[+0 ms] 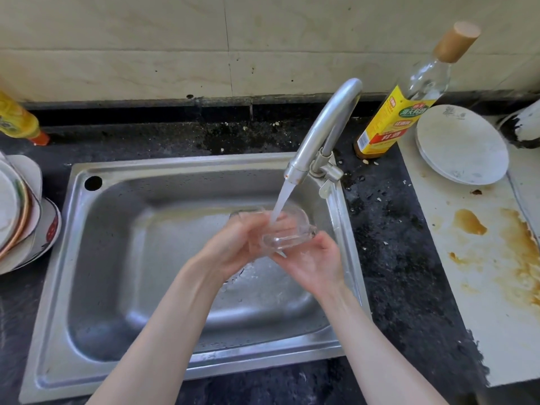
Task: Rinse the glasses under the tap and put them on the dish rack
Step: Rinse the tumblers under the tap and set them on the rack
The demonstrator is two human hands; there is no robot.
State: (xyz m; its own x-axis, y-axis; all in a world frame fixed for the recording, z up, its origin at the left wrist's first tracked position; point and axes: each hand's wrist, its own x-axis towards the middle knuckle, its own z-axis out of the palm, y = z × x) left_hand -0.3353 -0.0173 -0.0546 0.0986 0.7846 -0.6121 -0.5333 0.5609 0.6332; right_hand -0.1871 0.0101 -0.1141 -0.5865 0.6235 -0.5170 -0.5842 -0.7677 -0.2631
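So we've got a clear glass [287, 229] tipped on its side over the right half of the steel sink [122, 258], right under the stream from the tap [324, 130]. It's see-through with a thick base, and the water hits it near the rim. Our left hand [233, 247] curls round it from the left, fingers wrapped on the wall, and our right hand [312, 263] cups it from below with the thumb hooked up on the base, so both are gripping it.

Behind the tap, on the counter's back edge, stands a bottle [409, 95] with a tan cap and a yellow label in Chinese, too small for us to read. A stack of white plates [464, 144] sits on the stained white board [482, 258] at the right. More plates and bowls [20, 211] pile up at the left edge, plus a yellow bottle [17, 118] at the back left. Counter [391, 258] is dark speckled stone, wall is beige tile.
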